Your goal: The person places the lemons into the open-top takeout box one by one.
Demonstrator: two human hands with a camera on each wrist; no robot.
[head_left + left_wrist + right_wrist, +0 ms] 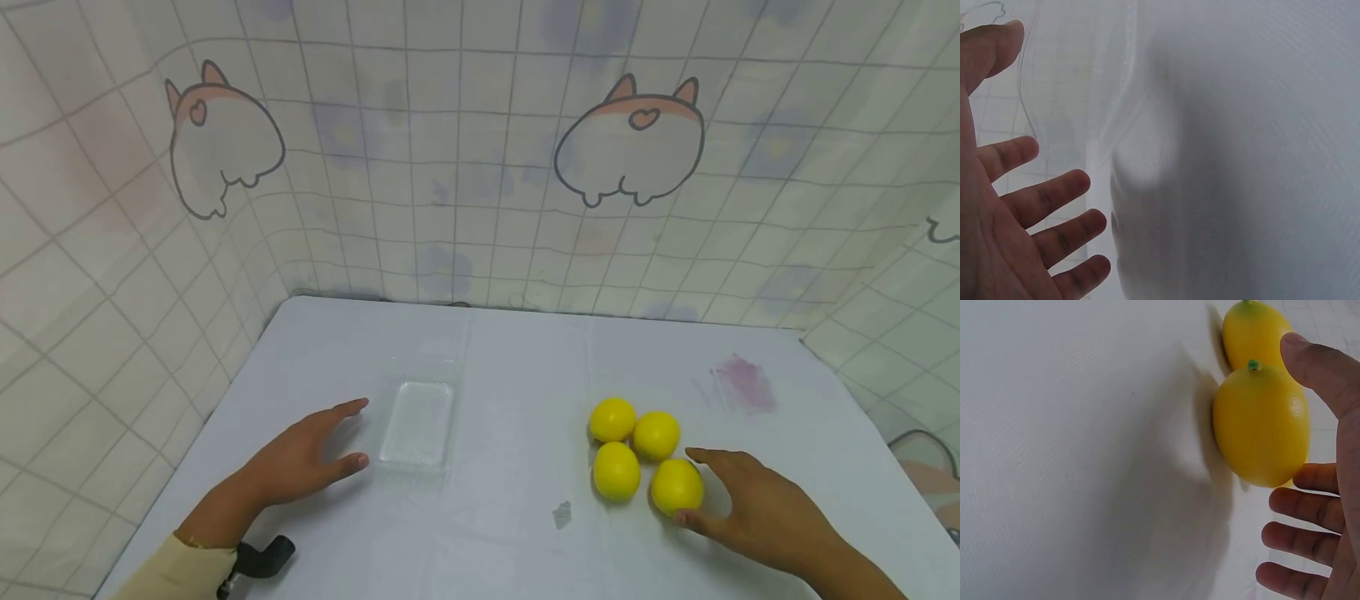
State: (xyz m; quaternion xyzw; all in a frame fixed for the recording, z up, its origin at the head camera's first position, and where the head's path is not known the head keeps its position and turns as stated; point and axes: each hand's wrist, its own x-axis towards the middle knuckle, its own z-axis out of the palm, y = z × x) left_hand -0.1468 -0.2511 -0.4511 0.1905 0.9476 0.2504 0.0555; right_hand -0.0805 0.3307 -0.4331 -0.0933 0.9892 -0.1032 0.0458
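Observation:
My left hand (303,458) is spread beside a clear plastic box (417,425), its thumb and fingers pointing at the box's left side without touching it. The box's transparent wall (1066,94) rises beyond the fingers in the left wrist view. Several yellow lemons with small green stem tips sit in a cluster on the right. My right hand (765,508) is around the nearest lemon (677,487), thumb on one side and forefinger on the other. That lemon (1261,425) rests on the table; whether the fingertips touch it, I cannot tell. Another lemon (1254,331) stands behind it.
The white table (510,533) bears a pink stain (742,383) at the right and a small grey patch (562,515) near the lemons. A patterned, grid-lined curtain (480,167) encloses the back and sides. Something black (266,558) is at my left wrist.

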